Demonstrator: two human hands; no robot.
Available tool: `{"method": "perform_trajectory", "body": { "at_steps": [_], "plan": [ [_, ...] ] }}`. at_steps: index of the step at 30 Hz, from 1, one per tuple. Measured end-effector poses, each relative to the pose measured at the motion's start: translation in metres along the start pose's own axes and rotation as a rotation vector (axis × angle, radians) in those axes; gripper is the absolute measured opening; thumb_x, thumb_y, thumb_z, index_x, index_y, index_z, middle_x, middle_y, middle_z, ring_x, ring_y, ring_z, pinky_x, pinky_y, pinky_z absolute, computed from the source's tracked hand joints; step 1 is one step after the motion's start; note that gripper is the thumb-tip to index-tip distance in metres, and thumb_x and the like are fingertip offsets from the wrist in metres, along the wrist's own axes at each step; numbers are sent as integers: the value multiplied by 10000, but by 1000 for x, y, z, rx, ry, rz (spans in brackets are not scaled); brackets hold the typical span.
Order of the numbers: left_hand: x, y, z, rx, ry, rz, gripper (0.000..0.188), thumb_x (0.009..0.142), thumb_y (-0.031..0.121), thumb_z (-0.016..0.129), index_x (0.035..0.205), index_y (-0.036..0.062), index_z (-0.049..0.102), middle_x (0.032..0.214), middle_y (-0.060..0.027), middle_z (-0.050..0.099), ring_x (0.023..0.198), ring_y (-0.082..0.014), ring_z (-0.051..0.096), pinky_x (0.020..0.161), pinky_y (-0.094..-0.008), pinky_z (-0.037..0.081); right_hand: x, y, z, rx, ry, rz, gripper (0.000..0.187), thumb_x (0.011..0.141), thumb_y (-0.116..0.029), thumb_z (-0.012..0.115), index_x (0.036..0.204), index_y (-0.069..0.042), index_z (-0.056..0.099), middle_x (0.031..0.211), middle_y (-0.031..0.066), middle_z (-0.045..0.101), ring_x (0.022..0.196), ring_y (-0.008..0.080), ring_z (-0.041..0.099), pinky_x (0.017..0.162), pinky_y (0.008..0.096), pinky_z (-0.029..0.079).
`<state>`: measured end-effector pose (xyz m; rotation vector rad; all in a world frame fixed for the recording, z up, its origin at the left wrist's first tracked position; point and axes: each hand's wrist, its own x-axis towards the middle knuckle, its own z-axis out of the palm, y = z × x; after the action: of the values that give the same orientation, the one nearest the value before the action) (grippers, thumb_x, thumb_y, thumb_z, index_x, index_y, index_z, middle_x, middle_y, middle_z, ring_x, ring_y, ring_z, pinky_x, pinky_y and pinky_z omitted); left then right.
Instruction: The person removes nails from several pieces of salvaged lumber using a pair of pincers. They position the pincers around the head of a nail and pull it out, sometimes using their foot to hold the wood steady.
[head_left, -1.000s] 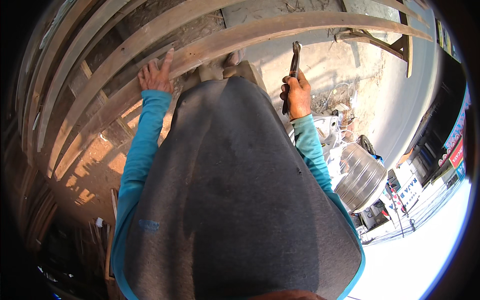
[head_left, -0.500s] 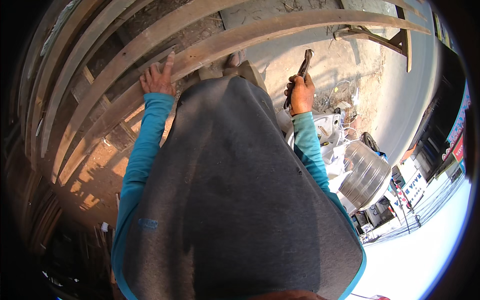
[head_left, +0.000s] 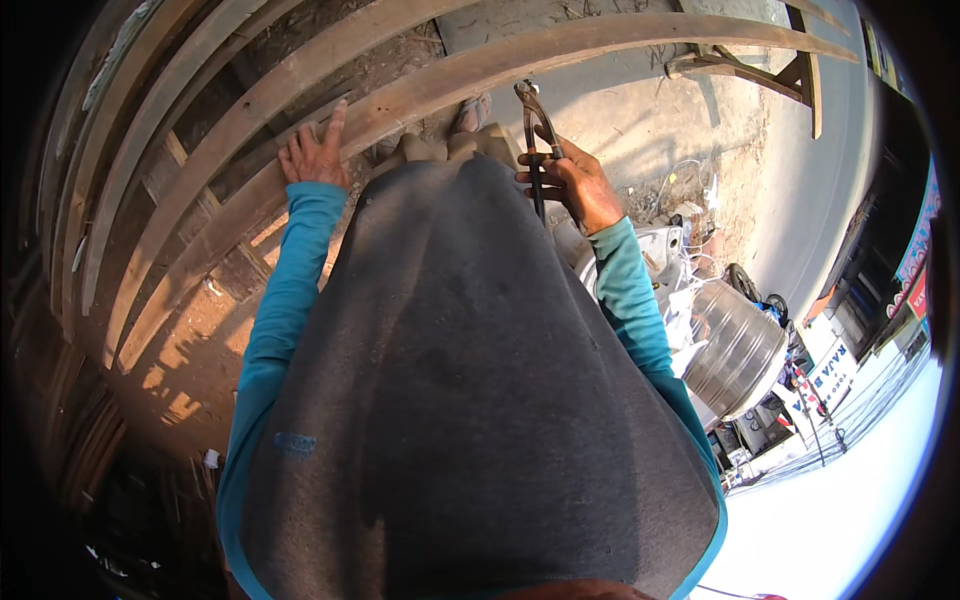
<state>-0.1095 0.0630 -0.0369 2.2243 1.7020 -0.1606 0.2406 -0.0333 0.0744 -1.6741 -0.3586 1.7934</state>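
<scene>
"Where are the pincers (head_left: pixel 528 125)?"
"1 o'clock, gripped in the right hand (head_left: pixel 583 183), handles spread."
"And the left hand (head_left: pixel 316 158)?"
"10 o'clock, open-fingered on the wooden beam (head_left: pixel 450 84)."
"How far along?"
"Nothing visibly pinched; work seems under way, what's done or left unclear."

- 3 o'clock, slightly low: ribbed, see-through drum (head_left: pixel 735 345), tilted.
- Between 2 and 3: white casing (head_left: pixel 660 240), kind unclear, near the drum.
- 2 o'clock: thin white cord (head_left: pixel 690 163), looped on pale ground.
- 3 o'clock, behind the drum: dark-tyred wheel (head_left: pixel 742 283).
- Between 2 and 3, farther out: smooth grey paved strip (head_left: pixel 840 190).
- 3 o'clock, near rim: red signboard (head_left: pixel 915 295); lower, white signboard (head_left: pixel 830 376), blue lettering.
- 4 o'clock: bright sky (head_left: pixel 830 520).
- Between 8 and 9: reddish-brown earth (head_left: pixel 180 385), sun-patched.
- 8 o'clock: small white scrap (head_left: pixel 211 459).
</scene>
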Motion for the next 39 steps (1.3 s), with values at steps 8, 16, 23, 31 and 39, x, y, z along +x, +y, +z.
{"method": "perform_trajectory", "body": {
  "at_steps": [8,16,23,31,39],
  "plan": [
    [2,2,2,105,-47,-28,1044,686,131,852,1513,448,300,1296,-176,484,1232,-398,476,1012,-547,364,19,-16,-18,1,-158,78,612,920,-127,456,1503,5,327,1231,291,610,1018,372,690,911,450,578],
    [6,3,-5,96,-87,-26,989,740,137,820,1512,445,285,1355,-204,455,1285,-442,439,1072,-579,332,16,-7,10,375,-223,280,469,1009,-233,472,1420,-11,431,782,-2,466,590,84,434,513,240,405],
    [12,-7,-19,-5,-231,3,883,796,125,741,1505,415,304,1426,-222,397,1334,-480,395,1086,-608,309,43,59,96,331,147,-84,205,1010,-240,477,1097,-61,528,688,-22,396,515,76,341,467,253,327],
    [61,-30,-22,-125,-523,5,786,843,199,747,1514,300,351,1401,-174,526,1322,-355,493,1114,-472,408,109,112,82,-643,553,-609,251,954,-198,480,1109,1,487,910,231,641,826,394,655,706,461,512],
    [22,-12,-14,53,-234,19,934,758,170,807,1504,400,295,1439,-204,431,1347,-421,416,1115,-566,343,21,27,41,-50,67,-104,531,937,-77,374,1450,58,350,1188,235,634,1063,327,672,879,408,578]
  ]
}}
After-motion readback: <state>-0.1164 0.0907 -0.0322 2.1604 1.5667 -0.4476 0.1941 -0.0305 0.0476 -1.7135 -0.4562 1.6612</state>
